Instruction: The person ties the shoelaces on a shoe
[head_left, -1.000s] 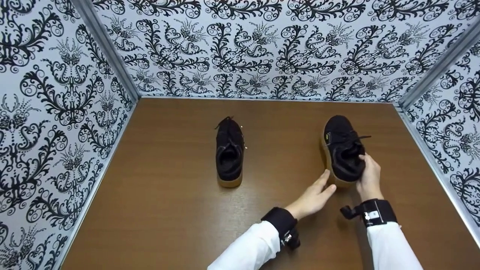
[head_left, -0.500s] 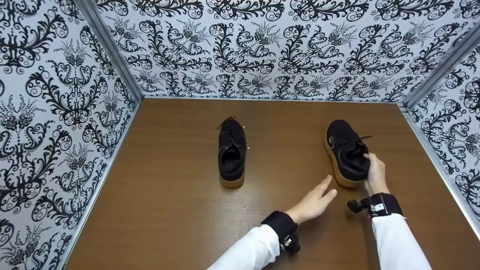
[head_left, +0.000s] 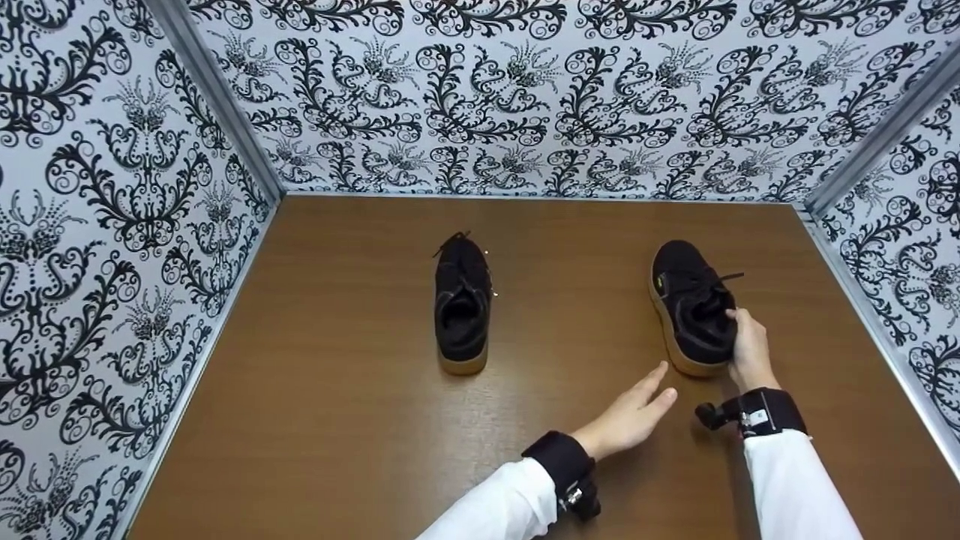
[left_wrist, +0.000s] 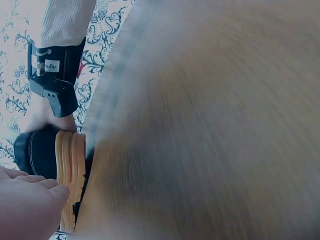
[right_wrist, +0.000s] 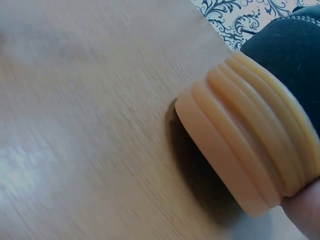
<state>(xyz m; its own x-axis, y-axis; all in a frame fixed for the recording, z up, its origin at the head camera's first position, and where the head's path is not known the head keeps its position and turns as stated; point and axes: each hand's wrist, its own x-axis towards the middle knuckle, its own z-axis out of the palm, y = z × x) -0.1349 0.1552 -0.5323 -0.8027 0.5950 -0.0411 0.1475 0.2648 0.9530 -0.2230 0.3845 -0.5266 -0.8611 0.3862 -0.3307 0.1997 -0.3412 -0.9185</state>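
A black lace-up shoe [head_left: 691,307] with a tan ridged sole is at the right of the table, toe toward the back wall. My right hand [head_left: 752,351] grips its right side near the heel, thumb at the collar; the other fingers are largely hidden. In the right wrist view, the tan sole [right_wrist: 240,135] fills the right side, with a fingertip under its edge. My left hand [head_left: 628,414] is held with fingers extended, just short of the heel and holding nothing. The matching black shoe [head_left: 461,311] stands by itself near the middle, toe also pointing away.
The brown wooden table [head_left: 337,420] meets a patterned back wall [head_left: 525,97] and side walls along grey metal edging. Tiny white specks lie beside the middle shoe. Both wrists wear black camera straps [head_left: 769,411].
My left hand has drawn back from the heel of the right-hand shoe, toward me. That shoe has shifted slightly nearer and turned a little, with my right hand staying on it.
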